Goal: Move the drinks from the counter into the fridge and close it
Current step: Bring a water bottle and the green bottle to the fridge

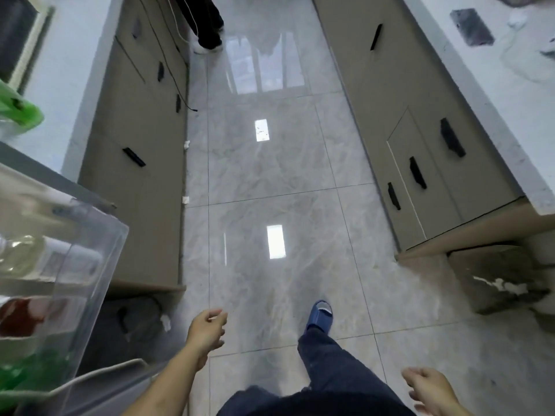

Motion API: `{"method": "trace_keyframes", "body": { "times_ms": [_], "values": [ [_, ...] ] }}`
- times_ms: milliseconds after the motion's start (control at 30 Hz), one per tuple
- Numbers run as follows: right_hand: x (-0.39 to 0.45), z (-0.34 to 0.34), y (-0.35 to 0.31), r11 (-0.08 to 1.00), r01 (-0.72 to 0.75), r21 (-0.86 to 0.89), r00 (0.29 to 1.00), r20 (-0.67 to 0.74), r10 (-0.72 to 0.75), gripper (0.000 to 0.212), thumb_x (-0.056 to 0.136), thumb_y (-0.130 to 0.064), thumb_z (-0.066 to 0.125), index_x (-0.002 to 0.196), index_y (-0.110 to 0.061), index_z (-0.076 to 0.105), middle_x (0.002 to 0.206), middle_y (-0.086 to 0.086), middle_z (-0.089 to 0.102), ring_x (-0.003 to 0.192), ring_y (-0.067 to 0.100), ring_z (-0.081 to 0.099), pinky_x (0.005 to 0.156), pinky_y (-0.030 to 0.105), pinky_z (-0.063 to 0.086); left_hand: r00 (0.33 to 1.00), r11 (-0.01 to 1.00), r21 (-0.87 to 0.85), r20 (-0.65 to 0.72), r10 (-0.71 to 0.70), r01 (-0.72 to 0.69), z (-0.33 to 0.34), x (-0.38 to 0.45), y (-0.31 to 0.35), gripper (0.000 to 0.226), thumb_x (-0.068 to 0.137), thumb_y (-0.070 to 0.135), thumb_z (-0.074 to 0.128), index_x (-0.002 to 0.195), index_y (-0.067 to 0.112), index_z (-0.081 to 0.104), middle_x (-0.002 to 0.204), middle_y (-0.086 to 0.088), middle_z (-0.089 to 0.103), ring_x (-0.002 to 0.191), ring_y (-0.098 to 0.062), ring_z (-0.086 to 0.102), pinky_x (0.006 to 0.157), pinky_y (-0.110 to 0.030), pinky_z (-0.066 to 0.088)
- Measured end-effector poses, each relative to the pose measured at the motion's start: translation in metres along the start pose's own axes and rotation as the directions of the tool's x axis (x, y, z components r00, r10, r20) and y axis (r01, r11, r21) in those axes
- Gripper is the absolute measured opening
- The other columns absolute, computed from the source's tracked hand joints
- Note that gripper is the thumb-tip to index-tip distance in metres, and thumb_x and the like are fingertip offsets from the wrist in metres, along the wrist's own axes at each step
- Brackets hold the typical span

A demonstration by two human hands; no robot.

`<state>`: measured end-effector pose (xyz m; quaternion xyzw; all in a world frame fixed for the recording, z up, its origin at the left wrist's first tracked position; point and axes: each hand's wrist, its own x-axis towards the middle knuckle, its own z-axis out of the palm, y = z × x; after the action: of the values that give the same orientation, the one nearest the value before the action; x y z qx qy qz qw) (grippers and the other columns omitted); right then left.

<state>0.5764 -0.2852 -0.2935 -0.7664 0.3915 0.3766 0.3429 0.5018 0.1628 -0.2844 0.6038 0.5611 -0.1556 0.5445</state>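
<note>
**Hands free, drinks in the fridge door shelf at the left**

Floor (270, 175) of glossy grey tiles fills the middle of the view, with bright reflections of lamps on it. Two rows of beige cabinets stand along it: the left cabinets (141, 139) and the right cabinets (420, 121), both with black handles. Over each row lies a pale counter; the right counter (510, 94) carries a dark flat object (472, 27) and some blurred white things at the far end.

At the near left stands the open fridge door (45, 181), and its clear plastic shelf (90, 265) holds the drinks: a pale bottle (27, 256), a red one (24, 316) and a green one (30, 373), all blurred. The drinks are to the left of both hands and well apart from the fingers; no finger touches them or the shelf.

The person's leg in dark trousers (330, 370) steps forward with a blue slipper (319, 316). The left hand (207, 331) hangs over the floor with fingers loosely curled and grips nothing. The right hand (432, 388) at the near right has also relaxed fingers and holds nothing.

Far away another person's dark trouser leg and white shoe (207, 48) are seen, and a black cable (180, 94) hangs beside the left cabinets.
</note>
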Motion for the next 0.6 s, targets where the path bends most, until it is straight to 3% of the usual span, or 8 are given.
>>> {"method": "trace_keyframes", "body": {
  "times_ms": [100,300,433,600],
  "values": [
    [0.02,-0.011,-0.092,0.987,0.139,-0.082,0.989,0.056,-0.135,0.013,0.09,-0.016,0.067,0.09,-0.003,0.064,0.077,0.012,0.061,0.07,0.029,0.058,0.066,0.033,0.047,0.997,0.999,-0.021,-0.07,-0.042,0.041,0.008,0.002,0.017,0.018,0.098,0.02,0.058,0.107,0.006,0.063,0.09,-0.01,0.062,0.069,-0.023,0.05,0.063,-0.028,0.044],
    [0.048,-0.01,-0.258,0.933,0.348,-0.096,0.932,0.14,-0.333,0.02,0.094,-0.023,0.066,0.11,-0.012,0.062,0.102,0.008,0.064,0.094,0.028,0.063,0.073,0.035,0.053,0.979,0.986,-0.116,-0.154,-0.135,0.117,0.03,0.011,0.045,0.01,0.097,0.017,0.059,0.094,0.008,0.062,0.093,-0.014,0.062,0.077,-0.027,0.054,0.066,-0.032,0.046],
    [0.056,0.013,-0.34,0.899,0.417,-0.135,0.899,0.203,-0.387,0.024,0.091,-0.024,0.067,0.111,-0.011,0.063,0.096,0.006,0.064,0.084,0.025,0.062,0.065,0.03,0.052,0.964,0.969,-0.166,-0.165,-0.21,0.183,0.041,0.031,0.056,0.015,0.096,0.018,0.061,0.084,0.009,0.062,0.087,-0.014,0.063,0.069,-0.025,0.051,0.065,-0.031,0.045],
    [0.058,0.046,-0.428,0.858,0.477,-0.191,0.863,0.289,-0.415,0.02,0.091,-0.025,0.067,0.107,-0.013,0.063,0.087,0.004,0.062,0.077,0.021,0.059,0.062,0.031,0.05,0.931,0.932,-0.241,-0.179,-0.317,0.271,0.047,0.068,0.084,0.013,0.094,0.018,0.063,0.085,0.009,0.062,0.084,-0.013,0.063,0.076,-0.029,0.055,0.071,-0.035,0.049]
  ]
}}
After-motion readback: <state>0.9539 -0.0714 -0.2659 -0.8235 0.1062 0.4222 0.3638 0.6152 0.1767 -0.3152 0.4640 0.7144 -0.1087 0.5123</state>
